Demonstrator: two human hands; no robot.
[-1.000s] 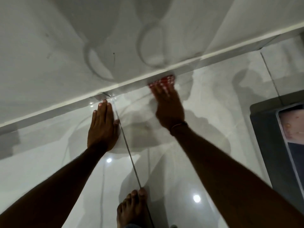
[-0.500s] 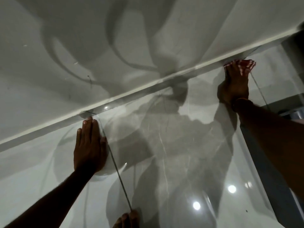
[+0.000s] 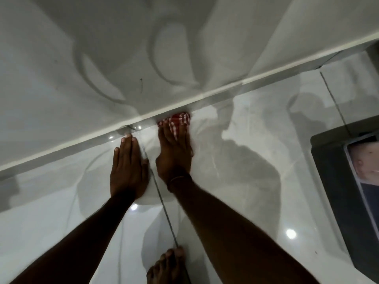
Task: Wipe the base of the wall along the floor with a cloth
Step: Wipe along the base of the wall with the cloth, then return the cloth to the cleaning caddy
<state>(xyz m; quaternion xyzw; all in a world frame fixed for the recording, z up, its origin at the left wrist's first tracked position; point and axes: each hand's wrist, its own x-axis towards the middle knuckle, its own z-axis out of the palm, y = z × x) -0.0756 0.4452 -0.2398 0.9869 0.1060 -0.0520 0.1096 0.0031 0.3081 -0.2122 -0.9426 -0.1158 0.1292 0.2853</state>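
Pressing the red and white checked cloth [image 3: 176, 119] against the foot of the wall, the right hand [image 3: 174, 154] lies flat on it with the fingers stretched forward, so the cloth is trapped under the fingertips and pushed into the corner where the white painted wall [image 3: 61, 74] meets the glossy pale tiled floor [image 3: 246, 181]. The cloth sits just ahead of this hand, touching the narrow white skirting strip [image 3: 225, 89]; how much of it is under the palm I cannot tell. The left hand [image 3: 128, 171] rests close beside the right one, open and flat on the floor, holding nothing; I judge it serves as a support for the body.

To do this step well, I think the pressure should stay at the fingertips, so that the folded edge of the cloth follows the strip and does not ride only on the tile. The stroke should run along the strip, to the side of the hand, without lifting. The cloth is small and bunched, so it may roll up; keeping the fingers spread on it would help. The supporting hand should move before the reach becomes too long. A dark rectangular mat [image 3: 338, 171] lies far to the right of the working hand and may stop the stroke there
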